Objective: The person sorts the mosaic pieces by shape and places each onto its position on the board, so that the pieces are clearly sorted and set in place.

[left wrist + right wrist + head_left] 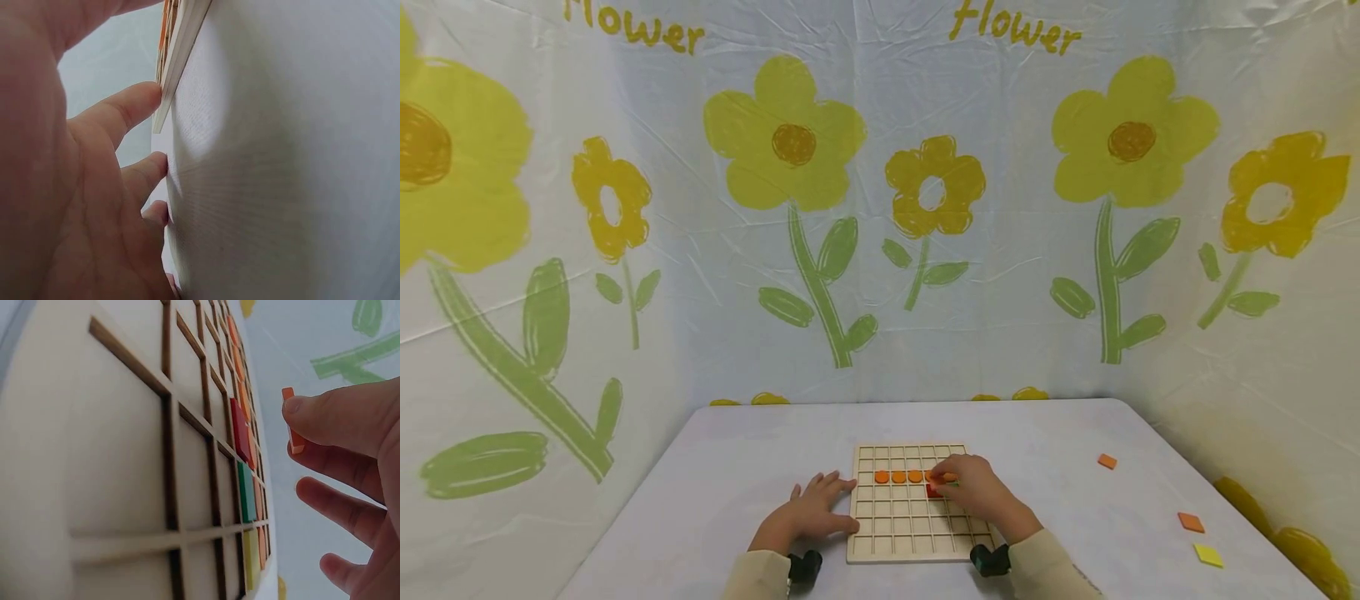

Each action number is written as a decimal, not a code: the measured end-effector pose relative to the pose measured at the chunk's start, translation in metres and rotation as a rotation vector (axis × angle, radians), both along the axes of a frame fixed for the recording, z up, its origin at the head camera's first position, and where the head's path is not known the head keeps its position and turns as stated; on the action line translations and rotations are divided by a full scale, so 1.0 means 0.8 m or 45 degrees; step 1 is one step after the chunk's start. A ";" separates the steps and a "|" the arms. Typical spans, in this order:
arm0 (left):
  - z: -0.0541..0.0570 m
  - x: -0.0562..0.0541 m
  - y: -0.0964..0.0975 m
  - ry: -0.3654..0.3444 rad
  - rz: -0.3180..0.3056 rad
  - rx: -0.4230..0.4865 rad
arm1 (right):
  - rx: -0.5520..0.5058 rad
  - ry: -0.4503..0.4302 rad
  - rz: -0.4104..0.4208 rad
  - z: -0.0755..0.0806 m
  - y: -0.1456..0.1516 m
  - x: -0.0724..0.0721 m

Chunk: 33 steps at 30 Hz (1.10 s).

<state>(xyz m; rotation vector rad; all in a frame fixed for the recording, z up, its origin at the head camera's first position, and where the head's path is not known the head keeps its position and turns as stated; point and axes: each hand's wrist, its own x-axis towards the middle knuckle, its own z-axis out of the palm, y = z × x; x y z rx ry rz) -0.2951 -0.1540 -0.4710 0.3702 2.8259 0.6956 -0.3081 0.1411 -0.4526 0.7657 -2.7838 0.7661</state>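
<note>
A wooden grid board (891, 533) lies on the table with a row of orange round pieces (898, 477) across its upper part. In the right wrist view, a red tile (239, 428), a green tile (247, 492) and a yellow tile (251, 559) sit in the grid beside the orange ones. Between thumb and forefinger my right hand (976, 492) pinches a small orange tile (291, 419), held off the board; its other fingers are spread. My left hand (812, 508) is spread at the board's left edge, its thumb and forefinger touching that edge.
Loose on the table's right side lie two orange tiles, one farther back (1107, 461) and one nearer (1191, 522), and a yellow tile (1208, 555). A flower-printed curtain (880, 333) surrounds the white table (760, 442).
</note>
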 end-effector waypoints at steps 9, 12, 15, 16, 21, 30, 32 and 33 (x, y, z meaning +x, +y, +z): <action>-0.004 -0.001 0.000 -0.010 0.003 0.000 | 0.060 0.079 0.028 -0.008 -0.017 -0.002; -0.006 -0.002 -0.001 -0.010 0.003 0.002 | 0.062 0.091 0.040 -0.009 -0.022 -0.002; -0.006 -0.002 -0.002 -0.008 0.004 0.006 | 0.090 0.107 0.050 -0.010 -0.027 -0.003; -0.006 -0.002 -0.002 -0.009 0.004 0.007 | 0.100 0.110 0.053 -0.011 -0.029 -0.004; -0.008 -0.002 -0.002 -0.010 0.003 -0.002 | 0.160 0.099 0.013 -0.017 -0.035 -0.008; -0.008 -0.004 -0.002 0.006 -0.001 -0.007 | 0.213 0.165 0.030 -0.014 -0.040 -0.008; -0.007 -0.003 -0.003 0.019 -0.012 0.002 | 0.214 0.184 0.040 -0.014 -0.041 -0.008; -0.006 -0.002 -0.003 0.024 -0.015 0.009 | 0.215 0.195 0.043 -0.014 -0.041 -0.007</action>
